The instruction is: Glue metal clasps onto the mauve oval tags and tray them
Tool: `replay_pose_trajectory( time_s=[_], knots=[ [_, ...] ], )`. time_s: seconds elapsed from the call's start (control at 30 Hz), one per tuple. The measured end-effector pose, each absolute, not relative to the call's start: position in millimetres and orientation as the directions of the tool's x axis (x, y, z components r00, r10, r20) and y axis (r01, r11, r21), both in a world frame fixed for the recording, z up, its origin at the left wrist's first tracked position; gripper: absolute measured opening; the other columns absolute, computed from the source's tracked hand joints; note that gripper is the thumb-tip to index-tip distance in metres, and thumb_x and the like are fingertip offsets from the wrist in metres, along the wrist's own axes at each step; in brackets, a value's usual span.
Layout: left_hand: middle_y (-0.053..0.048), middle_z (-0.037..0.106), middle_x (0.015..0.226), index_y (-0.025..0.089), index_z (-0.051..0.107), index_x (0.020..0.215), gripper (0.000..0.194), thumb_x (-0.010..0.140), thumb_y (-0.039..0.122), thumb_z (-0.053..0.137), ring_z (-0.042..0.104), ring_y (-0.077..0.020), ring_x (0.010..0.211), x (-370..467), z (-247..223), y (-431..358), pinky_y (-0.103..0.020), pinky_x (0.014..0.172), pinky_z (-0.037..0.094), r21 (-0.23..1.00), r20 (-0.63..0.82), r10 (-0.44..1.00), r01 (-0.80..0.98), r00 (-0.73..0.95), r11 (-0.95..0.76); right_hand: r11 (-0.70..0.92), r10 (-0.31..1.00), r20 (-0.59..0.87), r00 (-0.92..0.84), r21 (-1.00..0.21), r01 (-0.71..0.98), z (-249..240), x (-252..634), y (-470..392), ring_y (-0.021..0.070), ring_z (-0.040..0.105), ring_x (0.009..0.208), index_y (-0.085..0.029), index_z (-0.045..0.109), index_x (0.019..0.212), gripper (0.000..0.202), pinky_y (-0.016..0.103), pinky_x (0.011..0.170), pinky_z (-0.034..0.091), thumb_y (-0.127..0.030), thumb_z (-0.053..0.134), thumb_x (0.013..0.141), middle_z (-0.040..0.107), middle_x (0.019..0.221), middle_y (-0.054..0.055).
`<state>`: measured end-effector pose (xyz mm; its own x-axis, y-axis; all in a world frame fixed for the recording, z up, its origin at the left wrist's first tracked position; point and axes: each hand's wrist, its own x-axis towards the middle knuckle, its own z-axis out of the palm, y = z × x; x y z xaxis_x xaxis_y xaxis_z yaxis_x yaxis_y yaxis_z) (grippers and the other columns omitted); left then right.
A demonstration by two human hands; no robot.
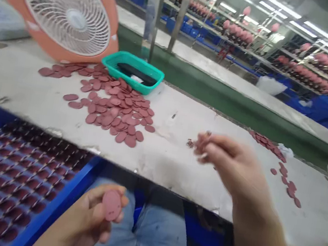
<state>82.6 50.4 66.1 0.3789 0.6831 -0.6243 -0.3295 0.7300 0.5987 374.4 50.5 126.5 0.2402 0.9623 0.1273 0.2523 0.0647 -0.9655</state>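
A pinkish-red oval disc with small dark holes is held between the thumb and fingers of my left hand, low over my lap. My right hand hovers above the white table, its fingertips pinched together and blurred; what they hold cannot be made out. Just left of those fingertips lies a small cluster of tiny brown bits. A large heap of similar oval discs spreads over the table to the left of my right hand.
An orange fan stands at the back left beside a teal basket holding a black object. A blue crate with rows of dark red pieces sits at the lower left. More discs lie at the right.
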Motion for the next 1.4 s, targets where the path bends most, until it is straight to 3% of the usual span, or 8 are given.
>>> replay_pose_trajectory(
  time_s=[0.03,0.1,0.27,0.7,1.2,1.4],
  knots=[
    [-0.003,0.072,0.077,0.02,0.08,0.08,0.049,0.043,0.046,0.098,0.063,-0.0135,0.064,85.3,71.0,46.5,-0.015,0.045,0.047,0.586,-0.628,0.673,-0.332,0.392,0.74,0.073,0.983,0.102,0.154,-0.981,0.182,123.4,347.7,33.6,0.0124,0.073,0.08,-0.03,0.078,0.09,0.005,0.019,0.065,0.061,-0.03,0.074,0.088,0.076,0.091,0.0],
    [-0.002,0.068,0.072,0.02,0.081,0.079,0.048,0.044,0.046,0.098,0.061,-0.0119,0.061,86.7,76.3,40.8,-0.014,0.045,0.047,0.564,-0.616,0.653,-0.333,0.441,0.756,0.099,0.994,0.104,0.042,-0.989,0.114,115.8,303.7,8.5,0.0131,0.074,0.081,-0.033,0.078,0.098,0.017,0.022,0.071,0.062,-0.022,0.075,0.086,0.076,0.091,0.0],
    [-0.001,0.065,0.068,0.017,0.081,0.081,0.049,0.048,0.051,0.096,0.054,-0.0083,0.058,74.1,69.2,29.5,-0.012,0.046,0.047,0.581,-0.548,0.643,-0.31,0.535,0.752,0.217,0.974,0.226,0.018,-0.951,0.22,102.3,256.1,-9.6,0.0097,0.07,0.069,-0.024,0.078,0.098,0.017,0.018,0.065,0.056,-0.017,0.079,0.082,0.075,0.079,0.001],
    [0.002,0.061,0.066,0.021,0.081,0.079,0.04,0.053,0.049,0.095,0.055,-0.0073,0.058,64.1,60.2,19.7,-0.012,0.048,0.051,0.573,-0.539,0.623,-0.295,0.567,0.765,0.361,0.932,0.302,-0.199,-0.818,0.448,118.1,252.9,-10.1,0.0073,0.067,0.07,-0.015,0.075,0.097,0.013,0.015,0.068,0.053,-0.011,0.075,0.085,0.076,0.08,0.0],
    [0.002,0.06,0.062,0.018,0.08,0.08,0.047,0.05,0.051,0.095,0.055,-0.007,0.055,64.4,59.2,19.8,-0.012,0.046,0.051,0.528,-0.554,0.603,-0.319,0.573,0.787,0.404,0.907,0.288,-0.308,-0.801,0.441,122.0,256.1,-4.4,0.0085,0.067,0.072,-0.011,0.074,0.099,0.011,0.018,0.07,0.054,-0.012,0.071,0.088,0.075,0.081,0.003],
    [0.002,0.06,0.064,0.017,0.076,0.069,0.044,0.048,0.05,0.096,0.054,-0.0065,0.055,64.6,60.9,21.4,-0.012,0.047,0.049,0.505,-0.573,0.584,-0.313,0.576,0.804,0.426,0.891,0.26,-0.373,-0.762,0.488,126.2,255.0,-2.4,0.0109,0.068,0.075,-0.013,0.073,0.099,0.009,0.021,0.071,0.055,-0.015,0.069,0.09,0.076,0.083,0.004]
  ],
)
